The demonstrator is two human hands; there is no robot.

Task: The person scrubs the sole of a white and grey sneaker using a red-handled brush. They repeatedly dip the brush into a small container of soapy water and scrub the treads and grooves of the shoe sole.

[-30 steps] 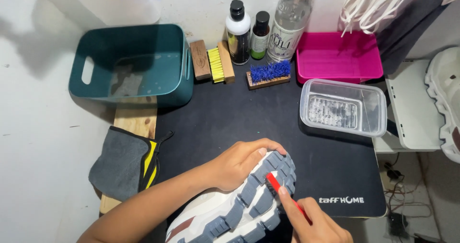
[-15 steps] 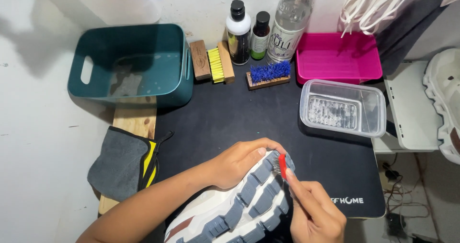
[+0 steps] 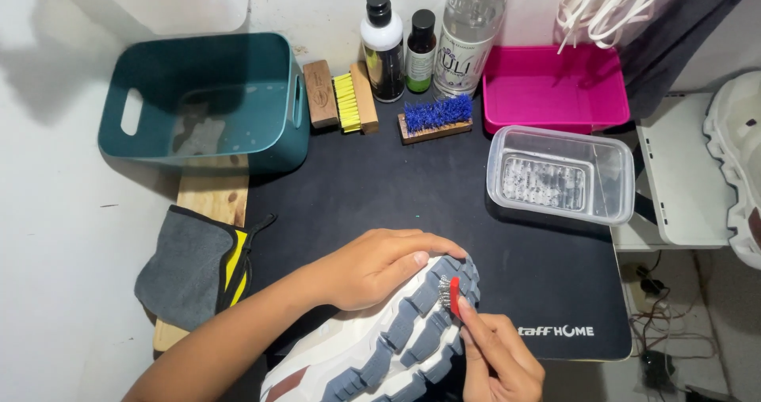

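Upturned white sneaker with grey lugged sole (image 3: 380, 346) lay at 6 o'clock on black mat (image 3: 380, 204). Left hand (image 3: 372, 267) wrapped toe, fingers curled. Right hand (image 3: 499, 362) pinched small red-handled brush (image 3: 454, 295) against lugs. Shoe probably light, sole stiff; hold at toe.

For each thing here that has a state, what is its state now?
Shoe: sole up, held by left hand.
Small red brush: in right hand, bristles on sole.
Teal basket: upright.
Clear container: lid off.
Black-capped bottles: capped.
Blue brush: bristles up.
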